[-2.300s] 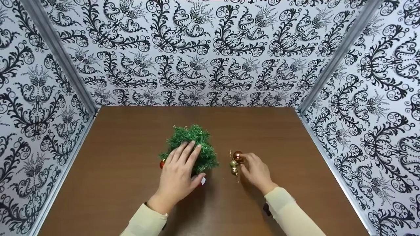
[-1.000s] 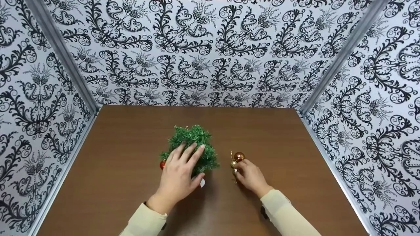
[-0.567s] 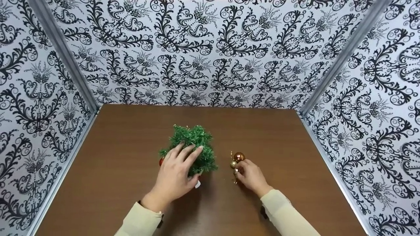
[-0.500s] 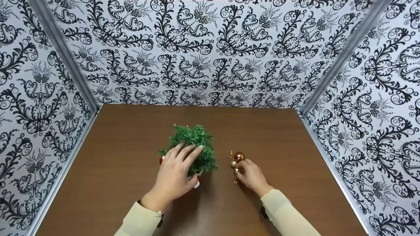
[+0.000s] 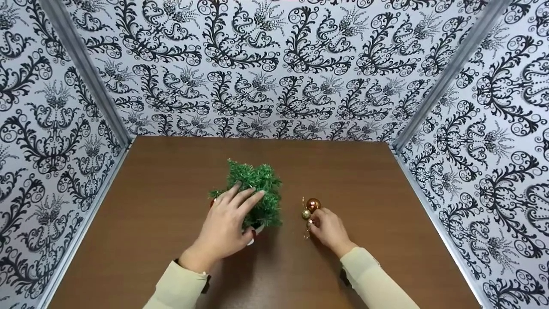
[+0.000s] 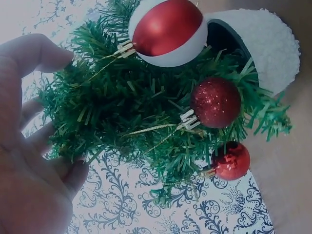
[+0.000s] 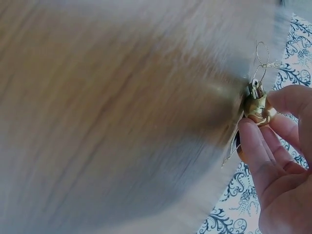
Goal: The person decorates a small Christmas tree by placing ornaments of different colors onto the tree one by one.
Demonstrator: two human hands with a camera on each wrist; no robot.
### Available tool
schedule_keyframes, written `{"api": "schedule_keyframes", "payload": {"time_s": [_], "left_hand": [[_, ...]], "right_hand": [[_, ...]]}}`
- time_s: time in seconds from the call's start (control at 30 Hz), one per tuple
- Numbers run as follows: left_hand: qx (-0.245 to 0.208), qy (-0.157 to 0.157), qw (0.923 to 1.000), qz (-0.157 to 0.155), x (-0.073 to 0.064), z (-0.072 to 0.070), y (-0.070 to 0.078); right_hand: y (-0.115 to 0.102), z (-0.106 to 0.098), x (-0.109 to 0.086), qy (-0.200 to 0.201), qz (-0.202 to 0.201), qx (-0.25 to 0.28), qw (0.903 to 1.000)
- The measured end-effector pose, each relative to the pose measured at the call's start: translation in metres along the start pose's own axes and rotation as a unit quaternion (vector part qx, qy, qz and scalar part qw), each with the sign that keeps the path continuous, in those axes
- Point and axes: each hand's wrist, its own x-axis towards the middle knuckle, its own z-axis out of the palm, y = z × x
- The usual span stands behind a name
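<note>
A small green artificial Christmas tree (image 5: 259, 180) stands at mid-table, my left hand (image 5: 225, 221) holding it around its upper part with fingers spread and bent over the branches. In the left wrist view, a red-and-white bauble (image 6: 168, 29), a glittery dark red bauble (image 6: 216, 102) and a shiny red bauble (image 6: 231, 162) hang on it. Its base (image 6: 275, 51) is white and fluffy. My right hand (image 5: 332, 229) pinches a small gold bauble (image 7: 258, 109) with a string loop, down at the table. Beside those fingertips lie a copper bauble (image 5: 313, 204) and another gold bauble (image 5: 306, 214).
The brown wooden table (image 5: 171, 180) is enclosed by white walls (image 5: 257, 64) with black scroll patterns. Grey metal posts (image 5: 85, 68) run up the corners. The tree stands left of the loose baubles, with bare tabletop between.
My left hand has shifted slightly left and nearer, and the tree has turned a little with it. My right hand has moved from the copper bauble to the nearer gold one and now pinches it.
</note>
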Motion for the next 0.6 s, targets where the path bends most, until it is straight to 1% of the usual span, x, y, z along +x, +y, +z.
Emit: {"api": "schedule_keyframes", "payload": {"time_s": [0.27, 0.43, 0.6], "left_hand": [[0.001, -0.003, 1.0000, 0.001, -0.0010, -0.0040, -0.0019], [0.008, -0.003, 1.0000, 0.005, -0.0018, -0.0056, -0.0019], [0.011, -0.011, 0.9999, 0.007, -0.0040, -0.0076, -0.0030]], "right_hand": [[-0.0006, -0.0029, 0.0008, -0.009, 0.014, 0.004, 0.9999], [-0.0015, -0.0041, 0.0006, 0.001, 0.003, 0.007, 1.0000], [-0.0024, -0.0043, -0.0019, 0.007, -0.001, 0.012, 0.9999]]}}
